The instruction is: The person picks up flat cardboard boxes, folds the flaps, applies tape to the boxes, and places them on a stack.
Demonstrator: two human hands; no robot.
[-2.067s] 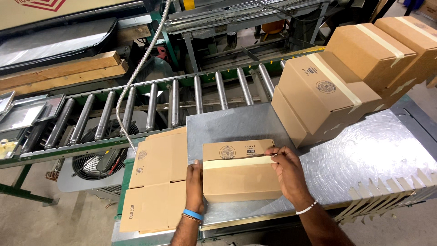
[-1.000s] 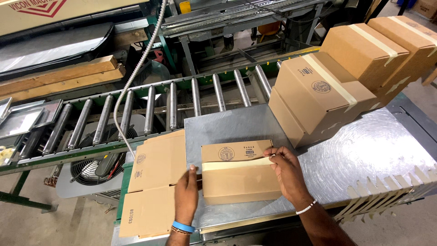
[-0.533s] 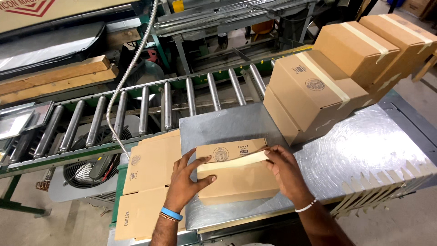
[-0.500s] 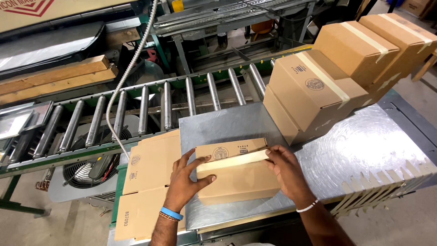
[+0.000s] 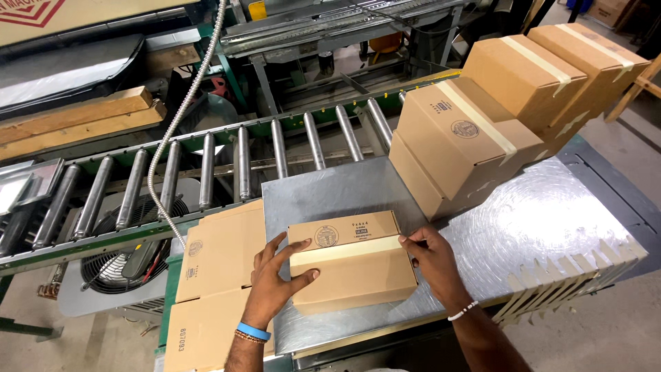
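Hands, left point(image 5: 275, 279) and right point(image 5: 432, 260), clamped on taped carton point(image 5: 351, 265), sealed cartons point(image 5: 463, 141) crowding behind, flat blanks point(image 5: 220, 262) leftward

Lighting: bright, even, from overhead. Glare: soft swirled sheen on the metal tabletop point(image 5: 544, 227). Shadows: faint, short, beneath the small taped box point(image 5: 351, 265); darker under the roller conveyor point(image 5: 206, 172). Focus: sharp throughout. Distortion: wide-angle bowing toward the edges.
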